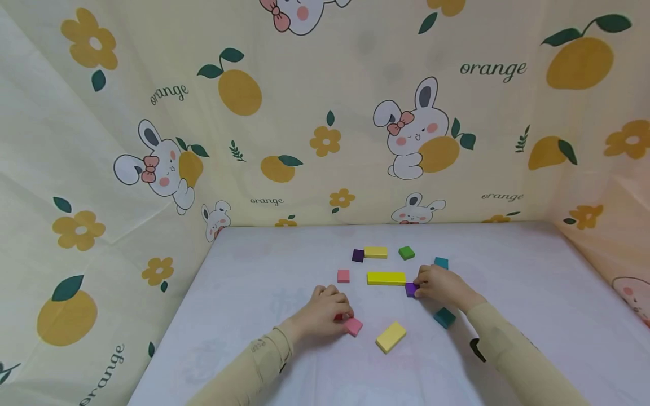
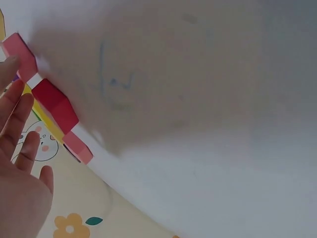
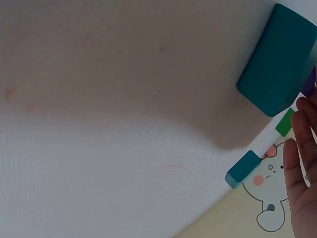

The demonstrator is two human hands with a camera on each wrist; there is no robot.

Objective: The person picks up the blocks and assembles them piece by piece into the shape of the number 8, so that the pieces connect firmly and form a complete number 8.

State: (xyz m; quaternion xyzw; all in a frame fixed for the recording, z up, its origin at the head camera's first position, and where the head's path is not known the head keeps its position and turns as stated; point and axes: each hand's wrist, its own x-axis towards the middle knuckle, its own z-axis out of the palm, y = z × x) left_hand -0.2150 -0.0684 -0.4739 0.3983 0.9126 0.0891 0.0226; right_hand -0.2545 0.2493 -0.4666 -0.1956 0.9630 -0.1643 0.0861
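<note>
**Two pinches at once, and we have room on the outer sides**

We see the left hand (image 1: pixel 325 311) pinching a pink block (image 1: pixel 354 327) between thumb and forefinger, a red block (image 2: pixel 55 106) close beside its other fingers. The right hand (image 1: pixel 443 285) pinches a purple block (image 1: pixel 411 290) at the end of a long yellow block (image 1: pixel 386 278).

Outward from the left fingers, the tabletop (image 1: pixel 244 270) spreads wide to its slanting left edge; outward from the right, we have similar width. The back edge, against the patterned cloth (image 1: pixel 289 129), runs well beyond both sets of fingertips.

We count eleven blocks: three yellow, two pink, two teal, one each of red, purple, dark and green. Beyond the left fingers sits the second pink block (image 1: pixel 343 276); farther out, the dark block (image 1: pixel 358 255) adjoins a yellow block (image 1: pixel 376 252). The green block (image 1: pixel 407 252) lies past the right fingertips. One teal block (image 1: pixel 441 263) is just behind those fingers, another (image 1: pixel 444 317) nearer us. A pale yellow block (image 1: pixel 391 337) lies between the hands, on our side.
</note>
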